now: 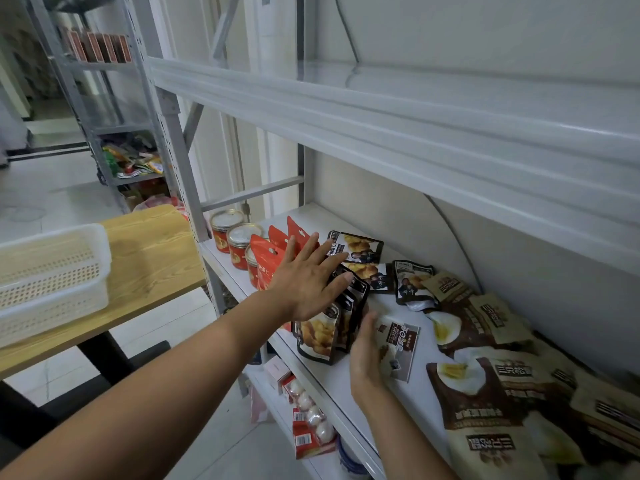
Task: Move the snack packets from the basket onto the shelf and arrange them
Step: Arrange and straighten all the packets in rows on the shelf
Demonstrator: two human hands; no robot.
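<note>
On the white shelf [332, 382] a small row of black snack packets [317, 336] stands upright near the front edge. My left hand [306, 278] lies flat with straight fingers against the top of that row. My right hand [363, 355] presses its open palm against the row's right side, next to a flat packet [398, 351]. More black packets [360, 249] lie flat further back. Brown egg-print packets [485, 393] cover the shelf's right part. The white perforated basket [52, 282] sits on the wooden table at the left and looks empty.
Red hanging packets [266, 261] and red jars with gold lids [239, 240] stand at the shelf's left end. An upper shelf board [381, 109] overhangs closely. A wooden table [152, 258] stands left of the rack. Goods fill the lower shelf [308, 417] and a far rack [131, 161].
</note>
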